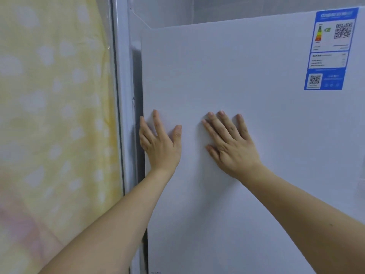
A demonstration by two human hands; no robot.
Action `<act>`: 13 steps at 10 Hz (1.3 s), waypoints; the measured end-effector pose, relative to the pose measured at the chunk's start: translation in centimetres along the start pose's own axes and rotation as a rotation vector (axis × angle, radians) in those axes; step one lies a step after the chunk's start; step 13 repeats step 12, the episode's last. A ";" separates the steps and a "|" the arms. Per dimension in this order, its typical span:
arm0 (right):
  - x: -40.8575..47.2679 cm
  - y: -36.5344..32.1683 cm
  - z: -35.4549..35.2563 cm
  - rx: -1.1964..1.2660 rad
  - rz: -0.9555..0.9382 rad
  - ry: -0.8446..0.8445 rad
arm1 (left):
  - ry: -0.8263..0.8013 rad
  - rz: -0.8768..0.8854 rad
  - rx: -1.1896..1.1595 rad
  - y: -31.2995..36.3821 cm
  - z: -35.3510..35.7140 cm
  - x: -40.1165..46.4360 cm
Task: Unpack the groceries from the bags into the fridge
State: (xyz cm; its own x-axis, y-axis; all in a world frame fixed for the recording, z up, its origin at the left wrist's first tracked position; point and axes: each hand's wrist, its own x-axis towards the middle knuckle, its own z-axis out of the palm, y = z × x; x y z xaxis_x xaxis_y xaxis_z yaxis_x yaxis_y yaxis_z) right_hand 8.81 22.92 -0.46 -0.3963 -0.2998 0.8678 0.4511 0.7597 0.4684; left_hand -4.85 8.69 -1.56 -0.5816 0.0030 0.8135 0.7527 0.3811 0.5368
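Place looked like home, likely kitchen corner. White fridge door (227,80) filled most of view, blue energy-rating sticker (331,48) with QR codes at upper right. Yellow cloth (53,115) with pale white blotches hung at left, beside white frame (120,95). Grey tiled wall (217,8) showed above fridge.

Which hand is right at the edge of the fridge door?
The left hand. Its outer fingers reach the fridge door edge by the dark gap, while the right hand lies flat further in on the door.
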 end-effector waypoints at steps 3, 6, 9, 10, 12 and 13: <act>-0.4 0.3 1.8 -0.111 -0.032 -0.091 | 0.170 0.154 0.013 -1.9 5.7 1.2; -0.5 0.2 2.0 -0.133 -0.032 -0.099 | 0.133 0.301 0.040 -2.5 5.5 0.9; -0.5 -0.3 2.1 -0.133 -0.018 -0.131 | 0.065 0.316 0.097 -2.6 5.0 0.8; -0.4 -0.7 1.3 -0.082 0.025 -0.147 | -0.016 0.303 0.148 -2.6 3.8 0.8; -0.9 -1.7 -2.0 0.074 0.141 -0.189 | -0.085 0.316 0.110 -1.6 0.5 0.1; -0.9 -1.7 -2.0 0.074 0.141 -0.189 | -0.085 0.316 0.110 -1.6 0.5 0.1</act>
